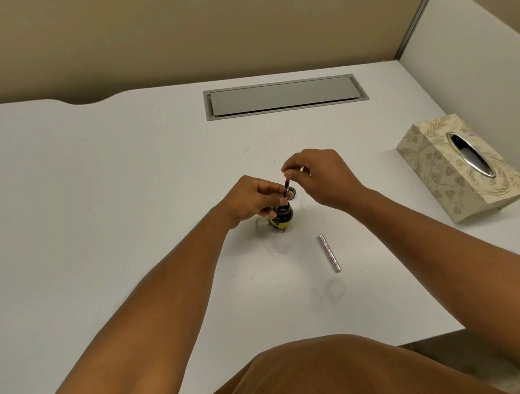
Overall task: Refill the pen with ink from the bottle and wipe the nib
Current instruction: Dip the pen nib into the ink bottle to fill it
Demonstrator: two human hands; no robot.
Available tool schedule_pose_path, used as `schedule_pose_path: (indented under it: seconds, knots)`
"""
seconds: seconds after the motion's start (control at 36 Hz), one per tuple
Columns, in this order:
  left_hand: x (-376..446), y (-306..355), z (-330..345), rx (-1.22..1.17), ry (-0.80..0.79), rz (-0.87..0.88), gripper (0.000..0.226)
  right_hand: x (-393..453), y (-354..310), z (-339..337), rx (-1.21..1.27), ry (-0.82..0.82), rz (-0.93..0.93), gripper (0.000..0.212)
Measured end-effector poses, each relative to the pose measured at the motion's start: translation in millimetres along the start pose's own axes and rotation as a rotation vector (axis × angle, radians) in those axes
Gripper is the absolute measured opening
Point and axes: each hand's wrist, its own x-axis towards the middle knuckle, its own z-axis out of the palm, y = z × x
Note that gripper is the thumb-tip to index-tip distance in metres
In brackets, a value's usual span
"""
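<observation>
While my left hand grips the pen low on its slim dark body, the pen stands upright in the open ink bottle, dark glass with a yellow label, at mid-table. My right hand pinches the pen's top end.

- Matt, smooth white laminate on the desk, faintly smudged and scuffed.
- Dark glossy glass on the ink bottle, with a yellow paper-like label.
- Shiny metallic finish on the pen barrel, pinkish bands across it.
- Patterned, slightly textured covering on the tissue box; polished chrome-like rim round its slot.
- Brushed grey metal look on the cable hatch.
- Beige, cloth-like matt partition.
</observation>
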Motion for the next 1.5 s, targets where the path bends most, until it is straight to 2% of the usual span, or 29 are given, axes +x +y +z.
schedule_pose_path:
  seconds: [0.47, 1.06, 1.19, 1.5]
  knots:
    - [0.4, 0.3, 0.0, 0.009, 0.001, 0.003, 0.020, -4.3, -2.1, 7.8, -0.034, 0.069, 0.043, 0.017]
    - [-8.9, 12.6, 5.8, 0.006, 0.025, 0.020, 0.017, -10.9, -3.3, -1.6, -0.021, 0.122, -0.021, 0.015]
    - [-12.5, 16.9, 6.7, 0.021, 0.040, 0.029, 0.023, -16.0, -4.9, -4.0, -0.008, 0.154, -0.027, 0.015]
    - [-13.2, 18.4, 6.5, 0.069, 0.087, 0.063, 0.017, -18.3, -6.7, -1.4, -0.010, 0.211, -0.036, 0.018]
